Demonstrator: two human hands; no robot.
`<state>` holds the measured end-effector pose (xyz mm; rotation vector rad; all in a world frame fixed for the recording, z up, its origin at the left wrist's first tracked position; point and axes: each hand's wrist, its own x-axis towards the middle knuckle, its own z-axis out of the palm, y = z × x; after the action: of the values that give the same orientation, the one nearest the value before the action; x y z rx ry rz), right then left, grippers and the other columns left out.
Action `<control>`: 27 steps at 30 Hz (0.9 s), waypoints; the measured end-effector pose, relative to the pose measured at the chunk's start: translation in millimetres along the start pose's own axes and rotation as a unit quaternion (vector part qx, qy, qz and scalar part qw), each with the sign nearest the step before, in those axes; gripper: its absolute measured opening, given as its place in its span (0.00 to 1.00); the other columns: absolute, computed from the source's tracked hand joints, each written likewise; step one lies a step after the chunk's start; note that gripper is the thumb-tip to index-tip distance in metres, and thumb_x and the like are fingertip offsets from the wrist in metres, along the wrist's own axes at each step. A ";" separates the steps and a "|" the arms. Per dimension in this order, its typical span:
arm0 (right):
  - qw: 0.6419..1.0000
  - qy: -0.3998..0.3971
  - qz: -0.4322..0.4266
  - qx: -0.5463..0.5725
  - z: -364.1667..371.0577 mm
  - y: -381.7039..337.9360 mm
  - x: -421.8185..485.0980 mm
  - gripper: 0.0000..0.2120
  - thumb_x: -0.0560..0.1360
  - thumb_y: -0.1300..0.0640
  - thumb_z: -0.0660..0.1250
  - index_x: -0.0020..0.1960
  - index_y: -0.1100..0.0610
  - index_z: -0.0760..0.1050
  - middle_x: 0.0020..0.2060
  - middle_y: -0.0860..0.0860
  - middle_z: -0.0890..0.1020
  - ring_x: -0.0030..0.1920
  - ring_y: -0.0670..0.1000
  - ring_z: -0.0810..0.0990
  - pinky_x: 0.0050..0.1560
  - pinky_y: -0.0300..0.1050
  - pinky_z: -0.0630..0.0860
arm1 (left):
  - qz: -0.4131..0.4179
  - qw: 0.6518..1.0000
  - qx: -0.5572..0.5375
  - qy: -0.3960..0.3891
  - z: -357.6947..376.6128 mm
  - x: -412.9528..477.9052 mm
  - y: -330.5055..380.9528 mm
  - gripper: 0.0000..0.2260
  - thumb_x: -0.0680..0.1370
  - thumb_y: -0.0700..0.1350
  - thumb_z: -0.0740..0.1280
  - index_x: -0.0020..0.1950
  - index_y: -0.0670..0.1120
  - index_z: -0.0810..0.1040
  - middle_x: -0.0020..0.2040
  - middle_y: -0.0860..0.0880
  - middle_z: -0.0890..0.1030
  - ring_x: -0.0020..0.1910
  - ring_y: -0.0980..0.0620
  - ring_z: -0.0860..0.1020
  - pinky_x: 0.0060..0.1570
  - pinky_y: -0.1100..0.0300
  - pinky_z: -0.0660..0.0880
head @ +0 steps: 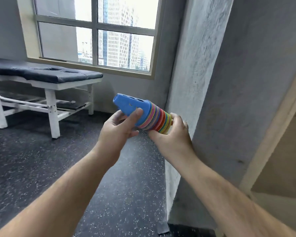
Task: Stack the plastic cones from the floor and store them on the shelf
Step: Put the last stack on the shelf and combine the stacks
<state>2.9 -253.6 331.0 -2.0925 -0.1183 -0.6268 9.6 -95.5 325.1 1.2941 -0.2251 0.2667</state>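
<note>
- While the person is standing beside the grey pillar [195, 82], both hands are holding the stack of plastic cones [152, 117] in the air, well above the floor [41, 159] and not yet on the shelf [270, 139] at the right edge of view.
- The left hand [120, 127] is wrapping its fingers and thumb round the blue cone [131, 106] at the narrow end; the right hand [171, 134] is cupping the wide, many-coloured base end with curled fingers.
- The stack is lying tilted, its tip pointing up and left, away from the shelf.
- No loose cones are showing on the visible floor, so the stacking is probably finished and the storing is what is remaining.
- Because the stack is leaning well over, the nested cones could be sliding apart if either hand is loosening.
- Swinging right, the wide rims may be catching on the pillar or the shelf's upright, since both are standing close.
- Set down while leaning, a tall stack is risking toppling off the shelf board.
- A padded bench [41, 72] is standing under the window, well apart.
</note>
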 end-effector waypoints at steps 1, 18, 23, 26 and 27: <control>1.000 -0.009 0.005 -0.009 6.6 6.5 9.5 0.28 0.69 0.50 0.76 0.65 0.53 0.69 0.57 0.50 0.70 0.43 0.35 0.72 0.39 0.20 0.67 | -0.001 1.000 -0.005 -0.002 2.1 9.0 -4.7 0.19 0.72 0.56 0.78 0.60 0.52 0.84 0.56 0.49 0.86 0.56 0.48 0.85 0.55 0.51 0.81; 0.960 0.149 0.235 0.033 -252.3 -128.4 73.8 0.32 0.68 0.49 0.76 0.69 0.42 0.69 0.58 0.47 0.79 0.55 0.42 0.80 0.57 0.45 0.78 | -0.091 0.969 0.098 -0.208 262.5 55.7 217.7 0.17 0.69 0.49 0.77 0.55 0.49 0.78 0.46 0.50 0.86 0.38 0.58 0.84 0.36 0.65 0.78; 0.929 0.206 0.308 0.008 -325.7 -119.2 61.5 0.29 0.74 0.52 0.73 0.71 0.40 0.67 0.62 0.41 0.79 0.59 0.39 0.79 0.58 0.44 0.79 | -0.125 0.944 0.125 -0.279 338.1 33.9 229.5 0.22 0.67 0.56 0.77 0.58 0.55 0.77 0.52 0.58 0.85 0.43 0.57 0.86 0.42 0.64 0.80; 0.915 0.238 0.326 0.014 -351.7 -97.0 75.0 0.29 0.72 0.56 0.74 0.70 0.45 0.69 0.60 0.42 0.81 0.58 0.40 0.80 0.59 0.45 0.79 | -0.127 0.938 0.150 -0.286 375.9 36.5 210.9 0.19 0.70 0.55 0.77 0.57 0.58 0.75 0.54 0.56 0.84 0.47 0.62 0.84 0.45 0.65 0.80; 0.911 0.249 0.329 0.017 -355.7 -84.1 82.7 0.29 0.71 0.57 0.75 0.69 0.47 0.70 0.59 0.43 0.81 0.58 0.41 0.80 0.60 0.47 0.78 | -0.127 0.935 0.159 -0.289 388.2 41.5 201.7 0.18 0.72 0.52 0.78 0.57 0.57 0.75 0.54 0.56 0.83 0.47 0.64 0.83 0.44 0.67 0.79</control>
<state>-90.2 -504.2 593.6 -1.7170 0.8275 -0.6962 -21.4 -417.1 623.0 1.6870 -0.5248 -0.3224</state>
